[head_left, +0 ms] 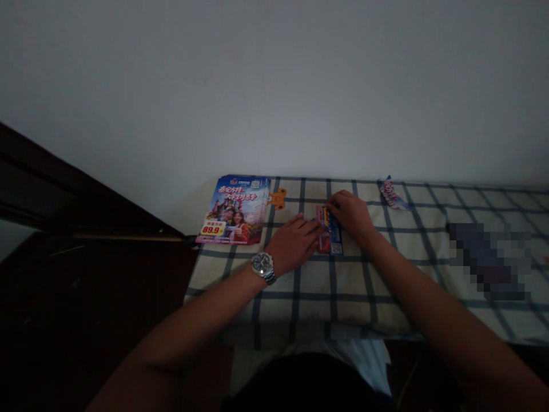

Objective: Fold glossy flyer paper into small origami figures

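A folded flyer (335,237), pink-red on its left part and blue with a QR code on its right, lies on the checked cloth between my hands. My left hand (295,243), with a metal watch at the wrist, lies flat, its fingertips touching the flyer's left edge. At the upper right of the flyer, the bent fingers of my right hand (349,213) close on its top edge; the fingertips are partly hidden. To the left of my left hand is a stack of printed flyers (235,209) with a "89.9" label.
A checked cloth (278,306) covers the table, which meets a pale wall (274,86). An orange bear-shaped piece (278,198) lies beside the stack. A folded printed paper (391,193) is at the back right. A blurred dark object (482,257) lies further right.
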### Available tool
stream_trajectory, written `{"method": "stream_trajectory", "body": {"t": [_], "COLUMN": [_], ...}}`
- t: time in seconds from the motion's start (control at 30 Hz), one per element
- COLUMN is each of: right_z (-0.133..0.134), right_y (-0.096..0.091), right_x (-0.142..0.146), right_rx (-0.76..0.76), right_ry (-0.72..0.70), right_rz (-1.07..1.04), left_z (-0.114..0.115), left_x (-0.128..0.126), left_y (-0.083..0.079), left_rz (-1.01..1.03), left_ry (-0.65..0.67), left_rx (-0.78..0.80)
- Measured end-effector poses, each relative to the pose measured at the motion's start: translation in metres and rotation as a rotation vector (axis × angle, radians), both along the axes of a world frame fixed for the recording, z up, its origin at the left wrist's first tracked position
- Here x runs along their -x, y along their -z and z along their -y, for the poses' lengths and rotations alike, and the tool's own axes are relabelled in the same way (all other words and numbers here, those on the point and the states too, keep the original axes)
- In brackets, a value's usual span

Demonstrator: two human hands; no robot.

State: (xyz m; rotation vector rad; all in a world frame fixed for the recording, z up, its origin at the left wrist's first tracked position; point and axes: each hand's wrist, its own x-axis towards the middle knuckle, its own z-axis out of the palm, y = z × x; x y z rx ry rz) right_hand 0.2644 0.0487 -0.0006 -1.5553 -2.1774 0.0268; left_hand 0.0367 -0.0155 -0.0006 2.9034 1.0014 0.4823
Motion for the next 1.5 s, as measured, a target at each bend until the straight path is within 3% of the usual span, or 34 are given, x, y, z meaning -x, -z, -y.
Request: {"method": "stream_trajectory", "body": {"t": [0.33, 0.8, 1.17, 1.5], "right_z": [0.012, -0.003, 0.015, 0.033], "right_y": [-0.008, -0.001, -0.013, -0.006], "right_x": [-0.007, 0.002, -0.006, 0.000], "right_rx": [0.067, -0.009, 0.040, 0.004], "right_ry": [-0.078, 0.028, -0.031, -0.081], "right_rz": [-0.091, -0.007, -0.141, -0.092], "left_z": [0.000, 0.000, 0.000, -0.005], "left_x": [0.001, 0.000, 0.000, 0.000], "left_y": [0.000, -0.001, 0.000, 0.002], "left_rz": [0.015, 0.005, 0.010, 0.036], "left_ry": [0.004, 0.000, -0.006, -0.069], "left_rx": [-0.001, 0.005, 0.004, 0.001]}}
